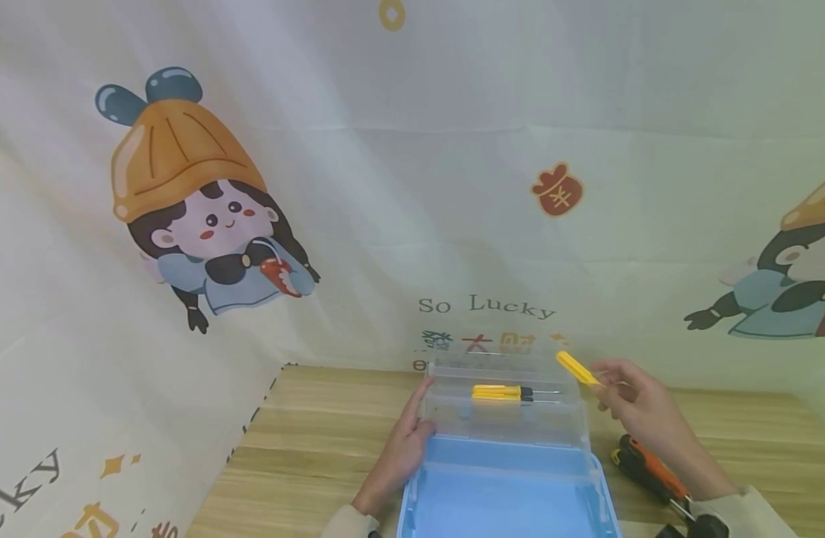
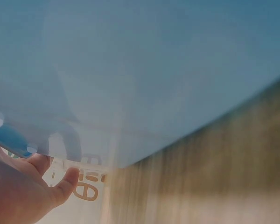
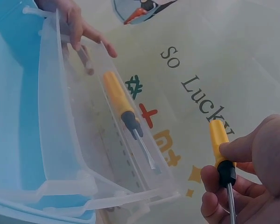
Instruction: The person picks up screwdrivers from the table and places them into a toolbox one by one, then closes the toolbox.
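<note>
A blue toolbox (image 1: 500,504) stands open, its clear plastic lid (image 1: 453,418) raised at the back. Inside the lid's compartment lies a yellow-handled screwdriver (image 3: 115,93), with what looks like a second close against it. My left hand (image 1: 404,444) grips the lid's left edge, thumb and fingers around it. To the right of the lid, my right hand (image 1: 641,400) holds up another yellow-handled screwdriver (image 3: 219,140). Thumb and fingers pinch its handle, and the metal shaft points down. The blue box side fills most of the left wrist view.
An orange-and-black handled tool (image 1: 651,467) lies on the wooden table (image 1: 305,441), under my right forearm. Black tool parts (image 1: 705,523) sit at the bottom edge. A printed cloth (image 1: 359,224) hangs behind the table and along its left side.
</note>
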Demonstrator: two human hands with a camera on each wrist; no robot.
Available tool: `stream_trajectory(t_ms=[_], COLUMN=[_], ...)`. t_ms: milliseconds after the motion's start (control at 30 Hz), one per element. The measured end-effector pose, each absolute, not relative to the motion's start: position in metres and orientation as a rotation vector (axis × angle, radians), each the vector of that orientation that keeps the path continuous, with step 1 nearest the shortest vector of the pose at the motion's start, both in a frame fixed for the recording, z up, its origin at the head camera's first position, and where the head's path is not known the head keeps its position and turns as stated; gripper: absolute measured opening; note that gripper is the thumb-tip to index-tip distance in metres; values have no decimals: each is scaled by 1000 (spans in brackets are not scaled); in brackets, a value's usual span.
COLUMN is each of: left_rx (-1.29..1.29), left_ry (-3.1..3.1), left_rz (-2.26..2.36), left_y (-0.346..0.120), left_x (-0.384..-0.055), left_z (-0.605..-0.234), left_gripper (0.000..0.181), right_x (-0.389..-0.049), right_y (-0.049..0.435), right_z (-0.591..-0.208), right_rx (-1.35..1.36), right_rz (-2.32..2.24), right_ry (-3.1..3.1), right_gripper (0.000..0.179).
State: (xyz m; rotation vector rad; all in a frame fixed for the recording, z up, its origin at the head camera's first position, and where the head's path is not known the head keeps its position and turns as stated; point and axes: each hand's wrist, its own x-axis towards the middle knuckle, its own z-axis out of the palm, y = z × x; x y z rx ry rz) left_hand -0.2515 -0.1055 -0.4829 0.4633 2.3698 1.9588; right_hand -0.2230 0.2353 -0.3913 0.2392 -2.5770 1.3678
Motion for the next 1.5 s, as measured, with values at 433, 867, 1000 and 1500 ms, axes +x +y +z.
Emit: stream_trajectory(t_ms=[433,867,1000,1500], left_rx=[461,467,464,467], left_ry=[2370,2337,2339,2374], left_rz=[1953,1968,1961,1941], left_y=[-106,-106,-106,-106], left_x=[-252,-252,-251,-252], left_z=[-483,-482,-482,-483], left_gripper=[66,66,66,66], right_x=[-232,-240,-242,-254], right_y=[229,220,218,211], right_z=[-391,-386,-386,-389], right_rx=[315,355,371,457], right_rz=[1359,1341,1341,1172], right_ry=[-2589,-2618,-2625,-2637], right_gripper=[36,37,37,31])
